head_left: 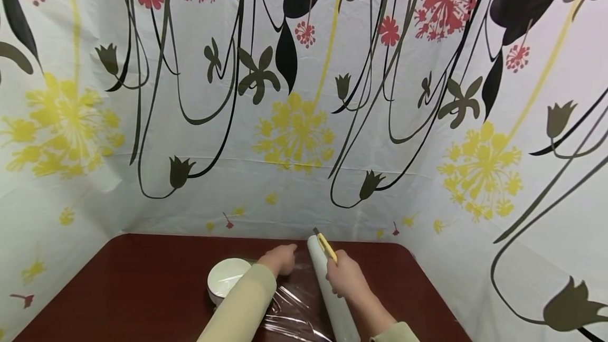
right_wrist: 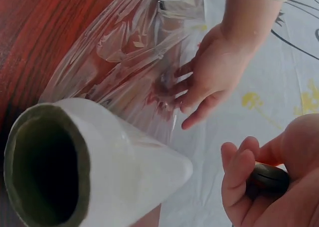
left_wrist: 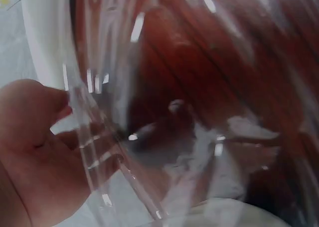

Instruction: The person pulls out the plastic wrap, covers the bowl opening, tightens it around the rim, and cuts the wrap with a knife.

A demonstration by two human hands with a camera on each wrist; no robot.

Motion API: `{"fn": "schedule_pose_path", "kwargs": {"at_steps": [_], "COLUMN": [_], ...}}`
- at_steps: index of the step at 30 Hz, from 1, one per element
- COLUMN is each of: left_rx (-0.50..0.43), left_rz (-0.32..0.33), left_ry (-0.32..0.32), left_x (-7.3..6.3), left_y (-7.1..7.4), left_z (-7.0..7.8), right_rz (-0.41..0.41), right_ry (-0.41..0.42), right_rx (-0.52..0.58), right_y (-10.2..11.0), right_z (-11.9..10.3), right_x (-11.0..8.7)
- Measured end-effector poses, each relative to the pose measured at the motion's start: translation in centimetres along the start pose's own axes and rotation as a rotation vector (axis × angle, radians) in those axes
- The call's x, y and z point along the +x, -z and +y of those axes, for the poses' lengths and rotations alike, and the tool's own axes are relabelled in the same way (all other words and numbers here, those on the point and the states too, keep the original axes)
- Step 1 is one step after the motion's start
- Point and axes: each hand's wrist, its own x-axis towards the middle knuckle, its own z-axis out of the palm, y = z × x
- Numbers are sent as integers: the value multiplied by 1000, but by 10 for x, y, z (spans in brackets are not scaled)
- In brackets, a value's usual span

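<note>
A roll of clear cling film (head_left: 334, 300) lies lengthwise on the table, with a sheet of the film (head_left: 296, 305) drawn out to its left. At the far edge of that sheet, my left hand (head_left: 284, 258) holds the film; its fingers show through the clear plastic in the left wrist view. My right hand (head_left: 349, 276) grips a yellow utility knife (head_left: 326, 247) over the roll, its dark blade tip pointing away near the roll's far end. A white bowl (head_left: 228, 277) stands left of the sheet, partly hidden by my left sleeve.
The dark red wooden table (head_left: 142, 289) reaches back to a white curtain (head_left: 294, 199) with a floral print, which also hangs along both sides. In the right wrist view the roll's hollow cardboard core (right_wrist: 47, 167) faces the camera.
</note>
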Motion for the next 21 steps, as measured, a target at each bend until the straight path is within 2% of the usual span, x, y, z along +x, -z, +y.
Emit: {"fn": "schedule_pose_path", "kwargs": {"at_steps": [2,6,12,16,21], "left_rx": [-13,13,45,113,213], "left_rz": [-8,18,40,50,43], "left_ry": [4,-4,-41,-88,-91], "left_x": [-20,-40,-43,-43,-43], "left_y": [11,19,17,11,6], "left_z": [11,16,8,5,4], "right_rz": [-18,-38,-43,-29,-30], "right_ry": [10,0,-29,8,52], "right_rx": [-31,-86,-214,-279,-324], "right_y": [-3,-10,-20,-24,-33], "right_z": [-2,-5,-7,-8,-6], "right_x": [0,2,9,11,14]}}
